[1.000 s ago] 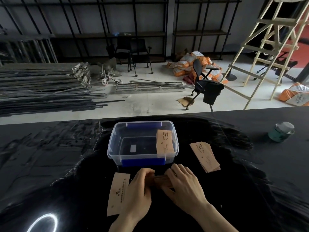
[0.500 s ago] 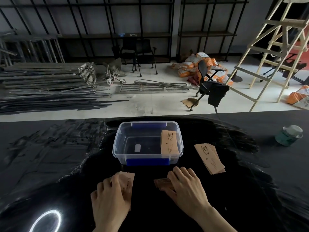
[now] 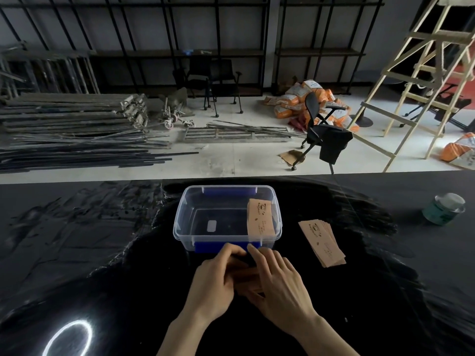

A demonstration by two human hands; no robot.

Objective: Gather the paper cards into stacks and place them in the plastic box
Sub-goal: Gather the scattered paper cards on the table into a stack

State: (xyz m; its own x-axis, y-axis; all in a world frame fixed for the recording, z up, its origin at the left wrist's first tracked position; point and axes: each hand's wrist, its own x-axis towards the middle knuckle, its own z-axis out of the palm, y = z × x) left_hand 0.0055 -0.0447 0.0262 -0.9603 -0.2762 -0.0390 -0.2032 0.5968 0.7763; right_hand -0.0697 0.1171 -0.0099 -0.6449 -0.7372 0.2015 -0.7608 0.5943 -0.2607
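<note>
A clear plastic box (image 3: pixel 183 217) with blue clips stands on the black table, just beyond my hands. One stack of tan paper cards (image 3: pixel 260 217) leans inside it against the right wall. My left hand (image 3: pixel 214 280) and my right hand (image 3: pixel 279 283) are pressed together around another small stack of cards (image 3: pixel 246 278), mostly hidden between them, right in front of the box. A fanned pile of cards (image 3: pixel 322 242) lies on the table to the right of the box.
A green tin with a pale lid (image 3: pixel 443 208) sits at the far right of the table (image 3: pixel 77 253). A ring light's reflection (image 3: pixel 68 337) shows at the near left. Beyond the table's far edge are metal rods, chairs, sacks and a wooden ladder.
My left hand picked up the card that lay at the left and brought it right to the stack under my right hand. Both hands now close on that stack.
</note>
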